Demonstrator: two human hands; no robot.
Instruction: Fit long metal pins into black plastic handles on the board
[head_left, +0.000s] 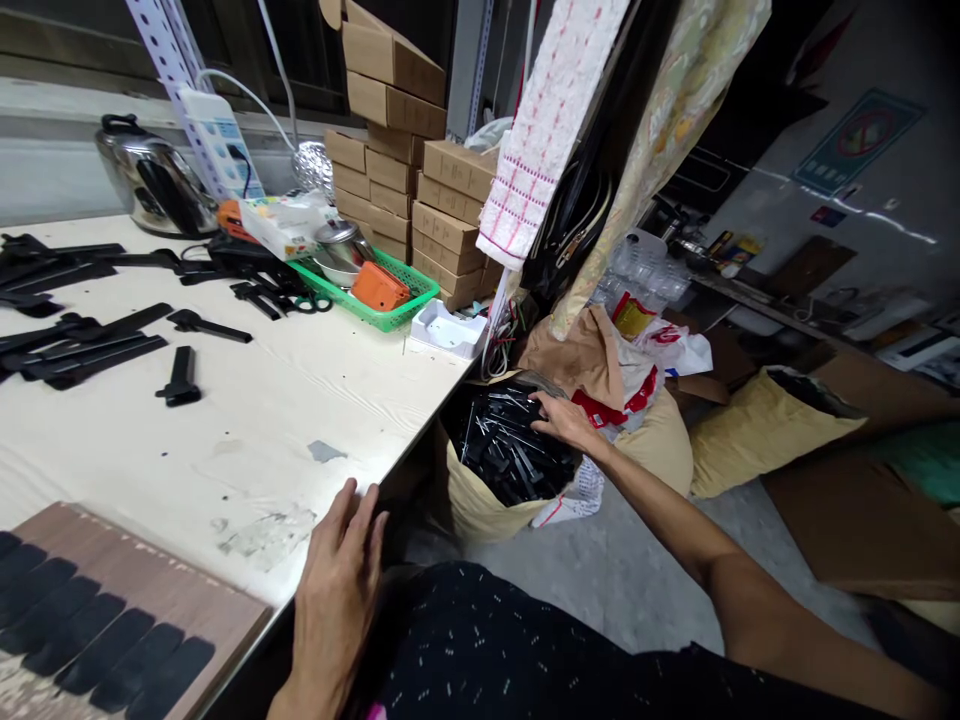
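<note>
Right grip [564, 420], hold unclear, rests at jumbled black plastic parts [506, 450]; one snagging could drag others from the sack [480, 508] beneath. Left grip [341, 565] lies released.

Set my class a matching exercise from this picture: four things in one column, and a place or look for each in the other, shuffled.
Things:
1. right hand
2. kettle
3. left hand
4. basket

Places or looks:
A. at the near edge of the table
B. green, with an orange thing inside
C. at the open sack of black parts
D. shiny metal with a black handle

Right pairs: 1-C, 2-D, 3-A, 4-B
</note>
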